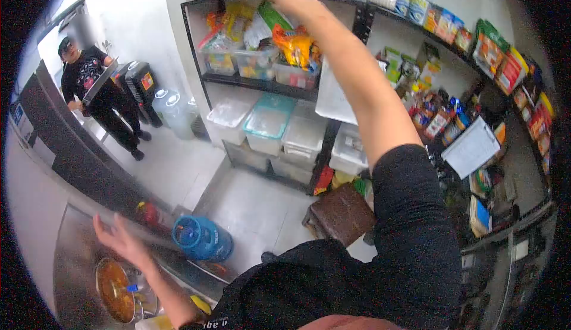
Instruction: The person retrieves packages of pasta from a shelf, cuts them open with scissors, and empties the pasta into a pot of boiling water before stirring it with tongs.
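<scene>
My right hand (291, 0) is stretched up to the upper edge of the black shelf rack (256, 86), close to packages on the top shelf. Its fingers are blurred and partly turned away, so what they hold, if anything, is unclear. Just below it are a green packet (272, 16) and an orange bag (294, 46) in open plastic bins. My left hand (122, 241) is raised over the steel counter with its fingers apart and nothing in it. Beneath that hand sits a metal pot (116, 291) of orange-brown food, with a blue-marked handle or utensil at its rim.
A blue gas cylinder (202, 238) and a brown stool (340, 211) stand on the tiled floor. Lidded bins (270, 122) fill the lower shelves. Packets and a clipboard (471, 147) line the right shelves. Another person (95, 80) carrying a tray stands near the doorway, beside water jugs (172, 107).
</scene>
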The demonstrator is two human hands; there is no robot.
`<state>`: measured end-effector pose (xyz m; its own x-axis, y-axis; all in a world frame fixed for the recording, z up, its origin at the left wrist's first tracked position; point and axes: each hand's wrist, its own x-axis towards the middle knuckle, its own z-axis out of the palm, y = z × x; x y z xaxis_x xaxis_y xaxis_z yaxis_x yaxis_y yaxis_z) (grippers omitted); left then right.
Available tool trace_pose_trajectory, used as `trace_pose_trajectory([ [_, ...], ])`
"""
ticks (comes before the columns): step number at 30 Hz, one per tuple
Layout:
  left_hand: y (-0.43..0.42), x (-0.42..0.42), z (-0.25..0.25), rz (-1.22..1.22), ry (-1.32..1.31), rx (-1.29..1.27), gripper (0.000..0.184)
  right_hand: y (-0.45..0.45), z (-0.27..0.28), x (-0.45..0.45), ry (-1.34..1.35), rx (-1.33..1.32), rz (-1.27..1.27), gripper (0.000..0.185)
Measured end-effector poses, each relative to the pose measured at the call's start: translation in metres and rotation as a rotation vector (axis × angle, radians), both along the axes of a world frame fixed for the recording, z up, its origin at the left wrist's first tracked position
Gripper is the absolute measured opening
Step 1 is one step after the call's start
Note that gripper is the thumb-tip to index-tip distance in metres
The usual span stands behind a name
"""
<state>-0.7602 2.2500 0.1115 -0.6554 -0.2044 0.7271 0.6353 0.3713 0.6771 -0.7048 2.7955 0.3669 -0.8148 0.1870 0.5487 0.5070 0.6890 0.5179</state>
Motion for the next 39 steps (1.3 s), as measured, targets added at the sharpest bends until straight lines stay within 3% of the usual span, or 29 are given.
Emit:
trace_pose_trajectory([
  [1,0.028,0.003,0.013,-0.032,0.043,-0.075,0.047,0.018,0.002,0.021,0.136,-0.122,-0.007,0.026],
  [3,0.074,-0.008,0.021,-0.27,-0.022,0.067,0.047,0.078,0.0,0.041,0.298,0.031,0.072,0.03],
  [4,0.094,-0.015,0.022,-0.349,-0.007,0.068,0.048,0.082,0.004,0.044,0.317,-0.056,0.007,0.035],
  [5,0.113,-0.021,0.025,-0.427,0.01,0.066,0.048,0.09,0.001,0.047,0.318,0.038,0.039,0.035],
  [7,0.164,-0.032,0.042,-0.552,0.034,-0.008,0.05,0.122,-0.001,0.039,0.358,0.084,0.118,0.054],
  [10,0.235,-0.032,0.067,-0.791,-0.008,0.03,0.052,0.142,0.0,0.03,0.262,0.091,-0.009,0.061],
  [11,0.258,-0.033,0.075,-0.81,-0.028,0.002,0.054,0.136,0.01,0.03,0.189,-0.012,-0.035,0.061],
  [12,0.28,-0.031,0.088,-0.829,-0.021,-0.046,0.056,0.188,0.003,0.016,0.246,0.078,0.138,0.059],
  [14,0.332,-0.041,0.104,-0.873,0.024,-0.091,0.06,0.205,0.01,0.007,0.154,0.117,0.165,0.047],
  [15,0.346,-0.027,0.125,-0.994,-0.088,-0.045,0.065,0.199,0.013,0.001,0.168,0.03,0.065,0.035],
  [19,0.446,-0.037,0.173,-1.413,-0.582,0.058,0.078,0.174,0.015,0.003,0.237,0.246,0.275,0.018],
  [23,0.529,-0.027,0.216,-1.568,-1.091,0.661,0.07,0.105,0.005,0.026,0.399,0.338,0.454,0.01],
  [24,0.552,-0.031,0.218,-1.561,-1.088,0.671,0.07,0.094,-0.001,0.031,0.396,0.338,0.464,0.01],
  [26,0.597,-0.042,0.218,-2.146,-0.624,0.895,0.054,0.077,-0.015,0.042,0.332,0.323,0.602,0.011],
  [27,0.608,-0.041,0.223,-2.004,-0.776,1.009,0.034,0.071,-0.02,0.049,0.23,0.283,0.634,0.016],
  [29,0.606,-0.046,0.213,-1.873,-0.768,0.778,0.023,0.077,-0.013,0.062,0.08,0.231,0.688,0.026],
  [31,0.63,-0.049,0.201,-1.898,-0.781,0.923,0.022,0.106,0.005,0.066,-0.025,-0.042,0.791,0.033],
  [32,0.643,-0.055,0.193,-1.885,-0.839,0.916,0.025,0.122,0.011,0.064,0.096,-0.421,0.796,0.04],
  [33,0.642,-0.052,0.187,-1.876,-0.844,0.928,0.025,0.156,0.022,0.055,0.164,-0.209,0.696,0.047],
  [35,0.634,-0.04,0.181,-1.796,-0.763,0.905,0.024,0.168,0.024,0.062,0.221,0.149,0.107,0.056],
  [36,0.631,-0.04,0.175,-1.781,-0.786,0.852,0.023,0.182,0.028,0.059,0.219,0.143,0.115,0.056],
  [38,0.627,-0.044,0.158,-1.814,-0.766,0.831,0.024,0.221,0.042,0.046,0.049,-0.196,0.188,0.06],
  [39,0.623,-0.045,0.151,-1.857,-0.746,0.806,0.025,0.233,0.053,0.041,0.041,-0.201,0.195,0.06],
])
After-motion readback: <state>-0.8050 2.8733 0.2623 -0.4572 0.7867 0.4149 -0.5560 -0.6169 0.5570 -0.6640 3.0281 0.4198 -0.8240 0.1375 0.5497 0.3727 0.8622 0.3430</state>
